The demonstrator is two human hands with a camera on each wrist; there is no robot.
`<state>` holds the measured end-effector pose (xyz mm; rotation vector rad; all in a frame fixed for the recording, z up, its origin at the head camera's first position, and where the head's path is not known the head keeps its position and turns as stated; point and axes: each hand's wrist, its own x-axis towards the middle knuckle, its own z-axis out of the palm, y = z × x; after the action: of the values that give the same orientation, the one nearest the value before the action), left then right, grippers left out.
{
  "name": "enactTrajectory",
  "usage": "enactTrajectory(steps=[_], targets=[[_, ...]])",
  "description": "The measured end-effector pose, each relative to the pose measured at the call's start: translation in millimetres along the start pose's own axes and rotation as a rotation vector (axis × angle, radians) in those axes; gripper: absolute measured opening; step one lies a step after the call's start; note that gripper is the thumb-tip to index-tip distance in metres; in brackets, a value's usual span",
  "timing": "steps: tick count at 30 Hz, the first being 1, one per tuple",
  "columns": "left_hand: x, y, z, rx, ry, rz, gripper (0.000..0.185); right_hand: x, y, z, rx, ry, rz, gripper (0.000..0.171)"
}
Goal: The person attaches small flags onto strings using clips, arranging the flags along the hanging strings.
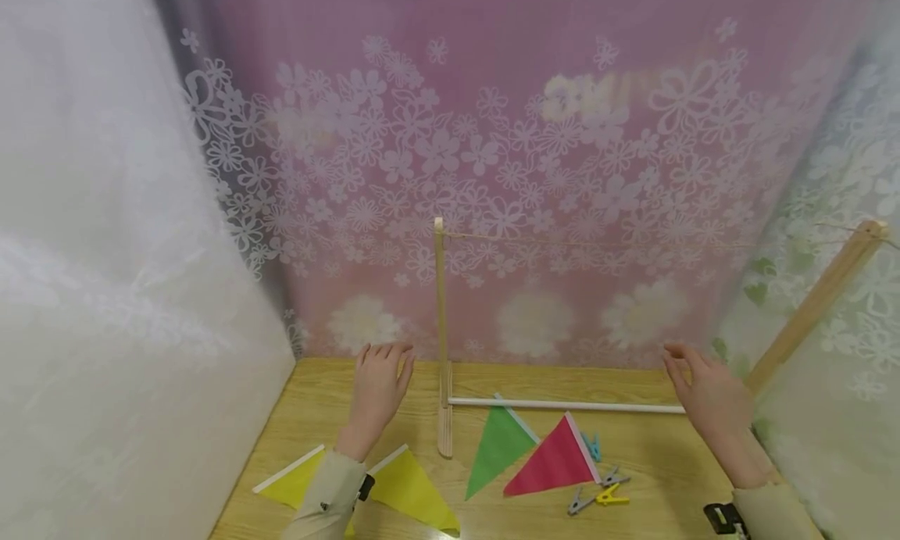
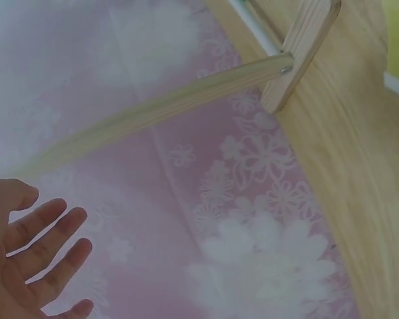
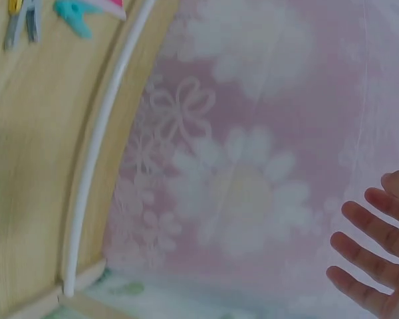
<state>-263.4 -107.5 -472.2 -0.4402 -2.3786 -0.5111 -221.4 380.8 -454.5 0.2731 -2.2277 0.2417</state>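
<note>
Pink sheeting (image 1: 450, 134), printed with white flowers, is hanging behind the table (image 1: 562, 380) I am facing. I am holding my left hand (image 1: 378, 391) out just beside the left post (image 1: 441, 313), its fingers spreading apart and bending gently. My right hand (image 1: 712, 399) is hovering near the right post (image 1: 812, 317), its fingers parting too and curving lightly; both hands are hanging loose in the air, grasping nothing. One thin string (image 1: 605, 244) is running between the tops of these two wooden posts, and one white rod (image 1: 605, 406) is lying low between them.

On the wood I am counting a yellow flag (image 1: 290, 475) that my left sleeve (image 1: 319, 493) is partly covering from the head view, a second yellow flag (image 1: 416, 489) just right of that sleeve, a green flag (image 1: 501, 446) whose far end is meeting the rod, and a red flag (image 1: 555, 462) right beside the green one: four flags. Four clips are clustering around the red flag's right edge: a blue clip (image 1: 594, 446), a yellow clip (image 1: 613, 496) and two grey clips (image 1: 578, 503) near it.
</note>
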Motion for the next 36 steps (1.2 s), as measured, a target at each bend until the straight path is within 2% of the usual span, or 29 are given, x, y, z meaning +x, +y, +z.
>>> enactTrajectory(steps=[6, 9, 12, 17, 20, 23, 29, 34, 36], targets=[[19.3, 6.8, -2.9, 0.016, 0.037, 0.072, 0.02, 20.1, 45.7, -31.0, -0.062, -0.002, 0.126, 0.023], [27.9, 10.2, -4.7, 0.016, 0.063, 0.098, 0.022, 27.6, 70.1, -46.2, -0.085, -0.021, 0.237, 0.025], [36.2, 13.5, -6.1, 0.022, 0.079, 0.111, 0.026, 31.0, 92.1, -61.6, -0.124, -0.075, 0.362, 0.032], [46.0, 18.2, -5.3, 0.018, 0.044, 0.089, 0.03, 33.3, 118.3, -79.4, -0.229, -0.072, 0.454, 0.035], [48.4, 20.8, -2.5, 0.021, 0.019, 0.089, 0.033, 35.8, 127.3, -81.7, -0.272, -0.05, 0.468, 0.034], [49.4, 22.6, 0.8, 0.047, 0.014, 0.12, 0.041, 39.2, 134.0, -79.5, -0.308, -0.037, 0.451, 0.035], [52.1, 23.6, 7.4, 0.066, 0.08, 0.174, 0.061, 45.1, 141.4, -73.8, -0.409, -0.012, 0.364, 0.035], [56.8, 26.1, 10.9, 0.095, 0.059, 0.188, 0.044, 45.7, 146.3, -70.5, -0.46, 0.011, 0.25, 0.034], [58.9, 28.2, 12.6, 0.117, 0.053, 0.186, 0.036, 45.9, 149.6, -69.4, -0.454, 0.014, 0.237, 0.032]])
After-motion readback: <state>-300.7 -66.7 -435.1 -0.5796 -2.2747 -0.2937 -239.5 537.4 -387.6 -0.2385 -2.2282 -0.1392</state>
